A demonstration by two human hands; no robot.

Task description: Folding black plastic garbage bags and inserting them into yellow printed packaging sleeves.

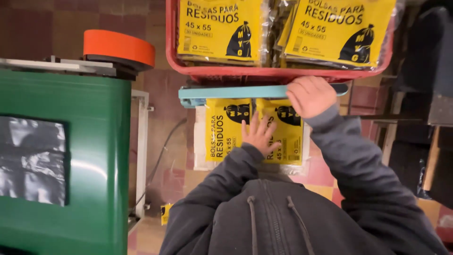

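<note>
Your right hand (310, 96) grips the sealer bar (236, 92), closed; your left hand (258, 134), fingers spread, presses the yellow pack (225, 132) flat.

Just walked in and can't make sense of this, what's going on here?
A person in a dark hooded jacket presses the right hand down on the light blue bar of a tabletop sealer. The left hand lies flat on a yellow plastic pack under that bar. A red crate beyond it holds more yellow packs. A green machine stands to the left.
</note>
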